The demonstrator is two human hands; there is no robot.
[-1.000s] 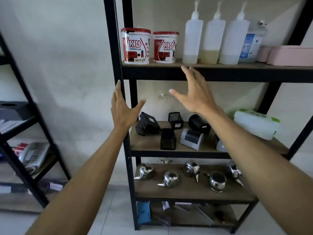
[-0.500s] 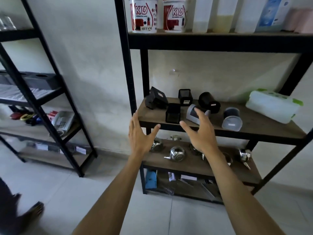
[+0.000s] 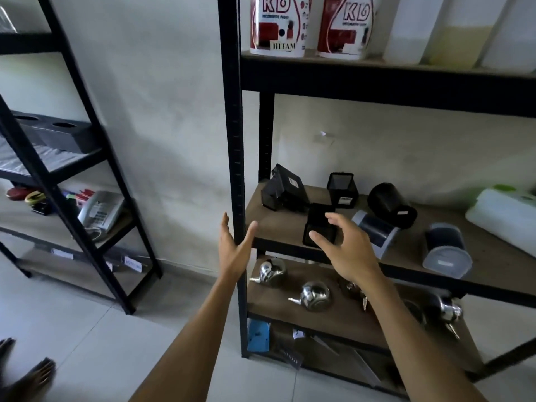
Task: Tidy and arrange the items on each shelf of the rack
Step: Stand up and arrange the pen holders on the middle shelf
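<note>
A black metal rack (image 3: 235, 158) with wooden shelves stands before me. Its middle shelf (image 3: 290, 224) holds several black mesh holders: a tipped one (image 3: 285, 192), an upright one (image 3: 342, 190), a round one on its side (image 3: 390, 204) and a square one (image 3: 317, 220) at the front edge. My right hand (image 3: 343, 250) hovers spread just in front of the square holder and holds nothing. My left hand (image 3: 233, 248) is open beside the rack's front post. Grey canisters (image 3: 443, 250) lie to the right.
The top shelf carries two red-and-white paint buckets (image 3: 277, 24) and pale bottles (image 3: 458, 30). Steel teapots (image 3: 316, 294) sit on the lower shelf. A white container (image 3: 504, 216) lies at the right. A second rack (image 3: 72, 184) with a telephone (image 3: 100, 211) stands at left. A person's foot (image 3: 29, 378) shows at bottom left.
The view has dropped from the top shelf to the middle shelf. Both hands came down with it, and my right hand has neared the square holder.
</note>
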